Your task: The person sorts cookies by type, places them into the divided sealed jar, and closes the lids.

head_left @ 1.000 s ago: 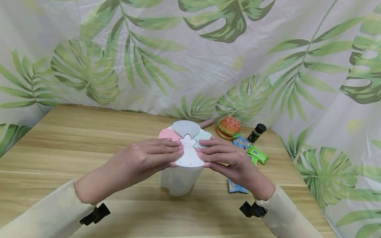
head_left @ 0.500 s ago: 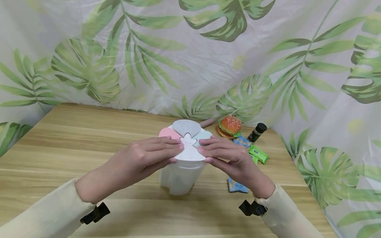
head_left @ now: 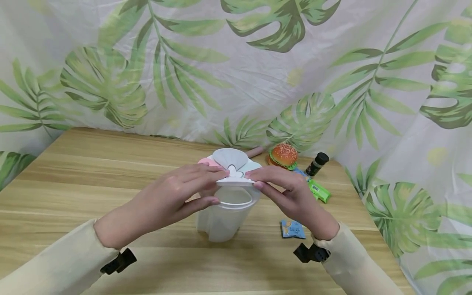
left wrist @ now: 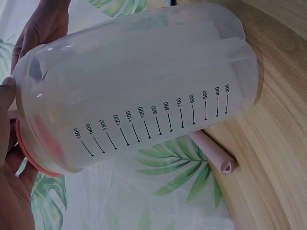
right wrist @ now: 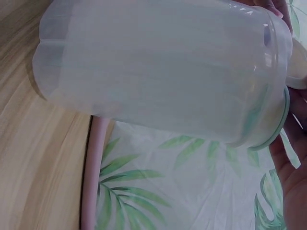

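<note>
In the head view a tall translucent container (head_left: 221, 224) stands on the table. Its lobed white lid has several coloured flaps. The front white flap (head_left: 236, 182) is raised, and an oval opening (head_left: 236, 196) shows beneath it. My left hand (head_left: 167, 192) rests nearly straight fingers on the lid over the pink flap (head_left: 209, 162), its thumb by the front rim. With thumb and forefinger my right hand (head_left: 291, 194) pinches the right edge of the raised flap. The left wrist view shows printed measuring marks (left wrist: 154, 123) on the container's side.
Behind the container lies a pink roll (head_left: 255, 151). To its right are a toy burger (head_left: 283, 155), a black-capped bottle (head_left: 317, 164), a green packet (head_left: 319, 191) and a blue packet (head_left: 293, 228). A leaf-print cloth (head_left: 191, 73) hangs along the table's back edge.
The front flap has swung up from lying flat, exposing the opening below. My left thumb has come apart from the flap's edge. The container stays in place.
</note>
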Demonstrator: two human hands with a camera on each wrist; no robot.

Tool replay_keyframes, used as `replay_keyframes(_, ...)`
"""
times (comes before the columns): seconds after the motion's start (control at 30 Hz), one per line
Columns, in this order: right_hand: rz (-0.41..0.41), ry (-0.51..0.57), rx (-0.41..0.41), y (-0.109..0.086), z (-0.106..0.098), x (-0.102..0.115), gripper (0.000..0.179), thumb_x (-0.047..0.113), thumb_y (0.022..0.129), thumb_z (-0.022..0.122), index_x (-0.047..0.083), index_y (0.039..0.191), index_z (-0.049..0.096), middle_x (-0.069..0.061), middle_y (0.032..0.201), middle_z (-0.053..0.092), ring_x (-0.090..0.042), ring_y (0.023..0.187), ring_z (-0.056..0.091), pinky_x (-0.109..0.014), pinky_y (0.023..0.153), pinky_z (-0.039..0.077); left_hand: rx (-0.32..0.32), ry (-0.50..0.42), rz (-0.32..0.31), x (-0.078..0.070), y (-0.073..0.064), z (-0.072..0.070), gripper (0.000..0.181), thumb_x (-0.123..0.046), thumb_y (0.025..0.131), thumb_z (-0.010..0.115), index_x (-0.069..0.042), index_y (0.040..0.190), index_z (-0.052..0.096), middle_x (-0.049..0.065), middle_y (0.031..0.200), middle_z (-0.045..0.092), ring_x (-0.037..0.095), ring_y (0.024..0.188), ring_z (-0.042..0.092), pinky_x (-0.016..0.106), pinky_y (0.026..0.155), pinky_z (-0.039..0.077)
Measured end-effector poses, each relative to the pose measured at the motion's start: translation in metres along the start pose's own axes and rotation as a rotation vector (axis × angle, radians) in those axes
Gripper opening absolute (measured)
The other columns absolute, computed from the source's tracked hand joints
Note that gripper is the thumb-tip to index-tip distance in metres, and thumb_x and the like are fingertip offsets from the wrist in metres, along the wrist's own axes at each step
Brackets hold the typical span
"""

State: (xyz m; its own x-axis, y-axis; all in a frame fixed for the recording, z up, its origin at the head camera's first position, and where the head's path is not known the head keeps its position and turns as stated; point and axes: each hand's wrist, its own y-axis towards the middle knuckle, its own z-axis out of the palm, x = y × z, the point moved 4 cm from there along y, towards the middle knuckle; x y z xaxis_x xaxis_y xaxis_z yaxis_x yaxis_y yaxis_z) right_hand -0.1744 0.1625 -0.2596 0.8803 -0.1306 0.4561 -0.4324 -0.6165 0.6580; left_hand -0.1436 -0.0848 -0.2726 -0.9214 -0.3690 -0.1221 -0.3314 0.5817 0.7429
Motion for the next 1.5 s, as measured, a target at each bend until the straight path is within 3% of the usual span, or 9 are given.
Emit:
replay_keyframes(0.17, 0.067, -0.004, 0.004, 0.006, 0.0, -0.001, 0.022, -0.009, 0.097, 0.066, 0.002, 0.113, 0.075, -0.013, 0.108, 0.078, -0.012, 0.102, 0.073, -0.022, 0.088, 0.062, 0.018, 0.004, -0.039, 0.004, -0.002, 0.001, 0.057, -0.046, 0.106, 0.055, -0.002, 0.142, 0.06, 0.004, 0.122, 0.075, 0.015, 0.109, 0.072, 0.037, 0.109, 0.057)
replay_keyframes(0.27, 0.107, -0.026, 0.008, 0.009, -0.001, -0.002, 0.017, -0.004, 0.1, 0.065, 0.004, 0.11, 0.076, -0.009, 0.105, 0.077, -0.012, 0.098, 0.071, -0.021, 0.084, 0.061, 0.022, 0.005, -0.055, 0.005, -0.003, 0.0, 0.064, -0.048, 0.105, 0.054, 0.001, 0.146, 0.056, 0.004, 0.116, 0.075, 0.017, 0.109, 0.071, 0.044, 0.105, 0.059)
replay_keyframes(0.5, 0.178, 0.013, -0.003, 0.013, -0.002, -0.011, 0.016, 0.008, 0.106, 0.061, 0.001, 0.105, 0.076, -0.011, 0.096, 0.076, -0.009, 0.088, 0.067, -0.021, 0.077, 0.061, 0.031, -0.007, -0.059, 0.008, -0.006, 0.001, 0.072, -0.05, 0.105, 0.052, 0.001, 0.155, 0.045, 0.0, 0.112, 0.072, 0.011, 0.103, 0.067, 0.032, 0.096, 0.058)
replay_keyframes(0.67, 0.244, 0.038, -0.022, 0.015, -0.001, -0.014, 0.015, 0.009, 0.105, 0.062, 0.001, 0.106, 0.075, -0.012, 0.095, 0.077, -0.009, 0.086, 0.067, -0.023, 0.076, 0.061, 0.033, -0.03, -0.06, 0.01, -0.005, 0.001, 0.073, -0.049, 0.104, 0.055, -0.001, 0.158, 0.041, 0.005, 0.122, 0.072, 0.013, 0.109, 0.068, 0.031, 0.1, 0.057)
replay_keyframes(1.0, 0.334, 0.09, -0.047, 0.019, 0.001, -0.014, 0.018, 0.012, 0.107, 0.061, 0.0, 0.105, 0.074, -0.014, 0.098, 0.075, -0.009, 0.088, 0.067, -0.023, 0.074, 0.06, 0.073, -0.042, -0.119, 0.009, -0.004, -0.001, 0.073, -0.046, 0.1, 0.066, -0.011, 0.16, 0.043, 0.004, 0.137, 0.07, 0.021, 0.128, 0.066, 0.041, 0.112, 0.054)
replay_keyframes(1.23, 0.365, 0.108, -0.056, 0.019, 0.001, -0.013, 0.018, 0.011, 0.107, 0.061, -0.002, 0.104, 0.073, -0.016, 0.097, 0.074, -0.01, 0.087, 0.066, -0.023, 0.073, 0.06, 0.062, -0.054, -0.114, 0.01, -0.003, -0.001, 0.073, -0.045, 0.1, 0.067, -0.011, 0.16, 0.044, 0.006, 0.139, 0.07, 0.026, 0.133, 0.065, 0.043, 0.117, 0.051)
replay_keyframes(1.5, 0.307, 0.14, -0.065, 0.015, -0.003, -0.016, 0.02, 0.011, 0.107, 0.061, -0.005, 0.109, 0.073, -0.014, 0.102, 0.076, -0.006, 0.091, 0.068, -0.02, 0.076, 0.06, 0.048, -0.102, -0.135, 0.01, -0.003, -0.001, 0.08, -0.031, 0.09, 0.083, -0.011, 0.159, 0.046, 0.008, 0.139, 0.07, 0.027, 0.133, 0.065, 0.038, 0.121, 0.047)
